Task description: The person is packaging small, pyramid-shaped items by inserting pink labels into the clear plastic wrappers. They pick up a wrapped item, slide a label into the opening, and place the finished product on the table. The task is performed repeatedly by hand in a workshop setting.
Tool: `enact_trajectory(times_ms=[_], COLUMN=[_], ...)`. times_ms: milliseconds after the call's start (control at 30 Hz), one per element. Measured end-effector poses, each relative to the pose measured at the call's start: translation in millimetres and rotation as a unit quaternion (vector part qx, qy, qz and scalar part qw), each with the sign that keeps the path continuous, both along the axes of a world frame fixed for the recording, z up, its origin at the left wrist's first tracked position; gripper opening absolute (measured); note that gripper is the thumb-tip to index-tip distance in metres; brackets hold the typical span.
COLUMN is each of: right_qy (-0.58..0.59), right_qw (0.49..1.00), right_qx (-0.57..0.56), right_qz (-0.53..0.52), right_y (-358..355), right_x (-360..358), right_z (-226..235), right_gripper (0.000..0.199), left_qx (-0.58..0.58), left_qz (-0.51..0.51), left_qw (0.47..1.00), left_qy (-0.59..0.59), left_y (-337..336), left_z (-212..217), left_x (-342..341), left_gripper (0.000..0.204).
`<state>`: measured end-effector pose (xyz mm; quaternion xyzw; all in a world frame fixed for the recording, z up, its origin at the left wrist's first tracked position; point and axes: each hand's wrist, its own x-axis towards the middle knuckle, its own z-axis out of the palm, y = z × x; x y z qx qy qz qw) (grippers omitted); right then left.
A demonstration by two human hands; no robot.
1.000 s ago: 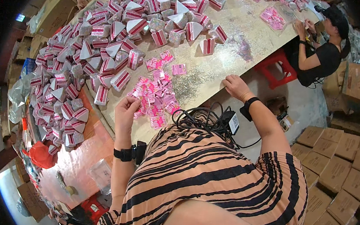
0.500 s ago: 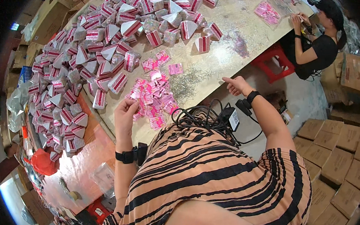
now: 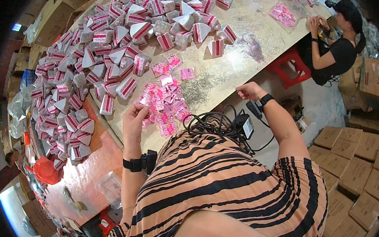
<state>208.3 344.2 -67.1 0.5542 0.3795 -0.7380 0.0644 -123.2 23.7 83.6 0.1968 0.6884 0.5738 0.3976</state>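
My left hand (image 3: 135, 120) is beside the near-left side of a pile of pink printed cards (image 3: 164, 93). Its thumb and index finger are pinched together; whatever may be between them is too small to name. Past the table's near edge, my right hand (image 3: 249, 91) has its fingers curled and thumb and fingertip together, and I cannot make out what they hold. Between the hands, right of the cards, lies a loose heap of thin metal pins or wires (image 3: 198, 91). One pink card (image 3: 187, 73) lies apart at the top of that heap.
Many bagged wedge-shaped pieces (image 3: 104, 58), white with red stripes, cover the far and left table (image 3: 221, 73). Black cables (image 3: 212, 121) lie against my front. A co-worker (image 3: 346, 39) is at the right, near a red stool (image 3: 290, 68). Cardboard boxes (image 3: 354, 172) stand lower right.
My right thumb, stretched out before, now meets the fingertips. My left hand stays pinched in nearly the same place. The view has shifted slightly.
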Motion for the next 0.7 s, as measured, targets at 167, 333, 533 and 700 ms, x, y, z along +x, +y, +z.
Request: enact_trajectory(times_ms=[167,333,533,700], right_qy=[0.012,0.167,0.273,0.272], right_qw=[0.983,0.871,0.623,0.596], right_qx=[0.165,0.334,0.538,0.595], right_qz=[0.077,0.320,0.498,0.465], right_y=[-1.0,-29.8,-88.7,-105.8], right_x=[-21.1,-108.9,-190.8,-209.1], right_z=[60.1,169.9,214.7,217.6], right_gripper=[0.014,0.015,0.018,0.011], left_qx=[0.016,0.006,0.036,0.050], left_qz=[0.011,-0.039,-0.083,-0.088], left_qw=[1.000,0.998,0.994,0.989], left_qy=[-0.012,0.040,0.065,0.107], left_y=[3.8,31.7,42.6,34.2], left_z=[7.7,23.6,30.3,49.1], left_x=[2.4,9.9,13.7,20.3], left_gripper=[0.010,0.011,0.010,0.012])
